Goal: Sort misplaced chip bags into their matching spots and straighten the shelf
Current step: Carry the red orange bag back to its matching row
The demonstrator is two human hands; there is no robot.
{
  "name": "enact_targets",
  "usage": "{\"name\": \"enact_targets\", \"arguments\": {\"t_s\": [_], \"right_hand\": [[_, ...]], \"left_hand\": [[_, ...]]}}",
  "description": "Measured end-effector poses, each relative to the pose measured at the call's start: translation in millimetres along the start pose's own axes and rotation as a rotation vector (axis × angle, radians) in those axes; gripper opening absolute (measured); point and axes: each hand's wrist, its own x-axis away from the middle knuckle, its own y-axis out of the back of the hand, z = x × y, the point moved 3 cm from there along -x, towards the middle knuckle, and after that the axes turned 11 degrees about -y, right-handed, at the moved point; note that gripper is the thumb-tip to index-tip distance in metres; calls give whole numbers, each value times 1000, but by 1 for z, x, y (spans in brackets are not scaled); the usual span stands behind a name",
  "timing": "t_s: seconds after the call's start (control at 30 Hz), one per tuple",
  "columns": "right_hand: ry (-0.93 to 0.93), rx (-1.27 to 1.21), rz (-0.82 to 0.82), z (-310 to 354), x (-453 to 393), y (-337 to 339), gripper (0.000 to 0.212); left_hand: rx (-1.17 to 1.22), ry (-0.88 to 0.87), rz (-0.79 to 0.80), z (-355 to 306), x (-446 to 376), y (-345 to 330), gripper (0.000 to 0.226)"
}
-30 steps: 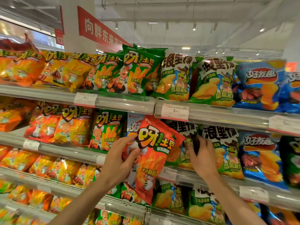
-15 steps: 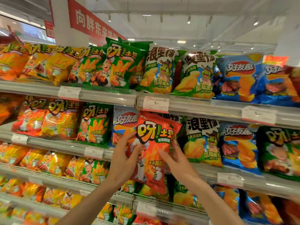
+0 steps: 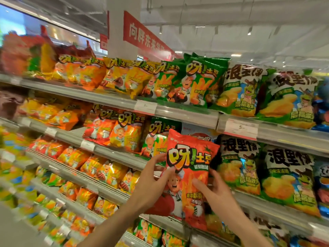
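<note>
A red chip bag (image 3: 188,168) with a cartoon chef hangs upright in front of the second shelf. My left hand (image 3: 151,184) pinches its left edge. Against its right side, my right hand (image 3: 213,193) grips with fingers across the front. Behind the bag stand a green bag (image 3: 156,138) of the same brand and a partly hidden blue-and-white bag (image 3: 197,132). Matching red bags (image 3: 99,127) stand further left on the same shelf, beside orange ones (image 3: 126,132).
Green-and-white wavy chip bags (image 3: 238,168) fill the shelf to the right. The top shelf (image 3: 187,113) carries orange, yellow and green bags. Lower shelves (image 3: 110,191) hold more orange bags. White price tags (image 3: 240,128) line the shelf rails. The left side is blurred.
The view has swung left. My right hand closed onto the red bag's right side, and both hands carry it out of the shelf.
</note>
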Motion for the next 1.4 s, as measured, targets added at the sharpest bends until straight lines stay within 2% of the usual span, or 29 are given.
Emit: {"name": "enact_targets", "arguments": {"t_s": [0.07, 0.17, 0.2, 0.4, 0.53, 0.63, 0.8, 0.97, 1.03, 1.17, 1.4], "right_hand": [[-9, 8, 19, 13, -6, -37, 95], [5, -8, 80, 36, -10, -102, 71], [15, -7, 95, 41, -13, -124, 72], [28, 16, 207, 71, -35, -241, 115], [27, 15, 306, 92, -54, -304, 102], [40, 50, 338, 108, -73, -341, 102], [106, 127, 289, 131, -115, -392, 107], [124, 220, 243, 158, -174, -439, 99], [147, 254, 219, 172, -194, -457, 88], [221, 333, 129, 197, -224, -488, 72], [334, 483, -70, 217, -258, -518, 76]], "left_hand": [[30, 21, -4, 7, -2, 40, 38], [22, 33, -35, 25, -2, 105, 38], [5, 34, -51, 32, -2, 127, 38], [-30, 60, -141, 69, 2, 242, 32], [-51, 89, -200, 92, -3, 302, 33], [-87, 95, -237, 110, -13, 337, 30], [-126, 83, -280, 149, -47, 382, 39], [-157, 121, -293, 190, -99, 423, 39], [-172, 133, -296, 205, -123, 441, 37], [-161, 169, -297, 230, -157, 467, 36], [-192, 179, -257, 265, -217, 498, 34]]}}
